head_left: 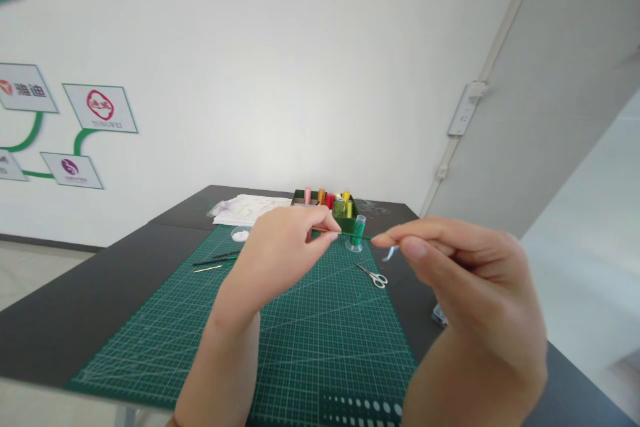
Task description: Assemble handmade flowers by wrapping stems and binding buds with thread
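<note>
We have the left hand (287, 243) and right hand (475, 287) apart, fingertips of each pinched on a straight green strand (356, 235) stretched between them, above the green gridded mat (325, 340). Farther, we see a clear dish (233, 233), white contents; then a green box (346, 224) of coloured spools (330, 201). Black table (65, 307) underneath; white wall (310, 80), logo panels (100, 108) behind.
</note>
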Action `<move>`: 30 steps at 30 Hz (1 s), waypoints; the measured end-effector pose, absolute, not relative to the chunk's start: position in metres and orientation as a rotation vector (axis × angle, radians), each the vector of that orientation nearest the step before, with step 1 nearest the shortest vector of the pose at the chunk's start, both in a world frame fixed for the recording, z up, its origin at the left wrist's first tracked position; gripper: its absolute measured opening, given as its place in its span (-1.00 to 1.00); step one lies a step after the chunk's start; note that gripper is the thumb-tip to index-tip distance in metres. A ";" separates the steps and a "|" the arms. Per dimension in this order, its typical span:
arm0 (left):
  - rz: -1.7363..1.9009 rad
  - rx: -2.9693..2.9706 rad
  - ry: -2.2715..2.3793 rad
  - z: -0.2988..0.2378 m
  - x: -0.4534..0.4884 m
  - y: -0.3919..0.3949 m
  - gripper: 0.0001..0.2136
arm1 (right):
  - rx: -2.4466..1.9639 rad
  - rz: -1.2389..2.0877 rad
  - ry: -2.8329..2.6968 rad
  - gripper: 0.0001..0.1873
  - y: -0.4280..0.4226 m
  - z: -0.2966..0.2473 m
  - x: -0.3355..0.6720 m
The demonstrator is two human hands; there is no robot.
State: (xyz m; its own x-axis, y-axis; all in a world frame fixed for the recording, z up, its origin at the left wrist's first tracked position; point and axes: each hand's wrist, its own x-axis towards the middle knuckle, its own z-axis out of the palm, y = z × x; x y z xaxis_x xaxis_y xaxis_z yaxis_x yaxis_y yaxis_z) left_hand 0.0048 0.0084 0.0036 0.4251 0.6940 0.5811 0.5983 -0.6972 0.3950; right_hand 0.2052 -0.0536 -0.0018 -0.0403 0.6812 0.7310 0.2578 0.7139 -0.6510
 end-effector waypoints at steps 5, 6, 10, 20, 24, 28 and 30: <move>0.838 2.778 0.933 0.000 0.003 -0.006 -0.88 | -0.701 0.494 -1.478 -0.86 -0.033 -0.008 0.225; 0.816 2.805 0.894 -0.001 0.003 -0.009 -0.89 | -0.714 0.502 -1.462 -0.86 -0.028 -0.008 0.228; 0.841 2.834 0.816 0.001 0.004 -0.016 -0.91 | -0.794 0.547 -1.429 -0.84 -0.009 -0.007 0.236; 1.447 2.588 0.742 0.002 0.000 -0.019 -0.91 | -0.941 0.655 -1.644 -0.72 0.024 -0.012 0.228; 1.869 2.349 0.855 0.002 0.004 -0.012 -0.88 | -0.926 0.715 -1.740 -0.75 0.026 -0.014 0.228; 2.067 2.089 0.858 -0.001 0.009 -0.001 -0.88 | -0.844 0.813 -1.761 -0.74 0.026 -0.016 0.231; 2.124 1.946 0.843 -0.002 0.010 0.005 -0.88 | -0.724 0.892 -1.700 -0.72 0.031 -0.019 0.236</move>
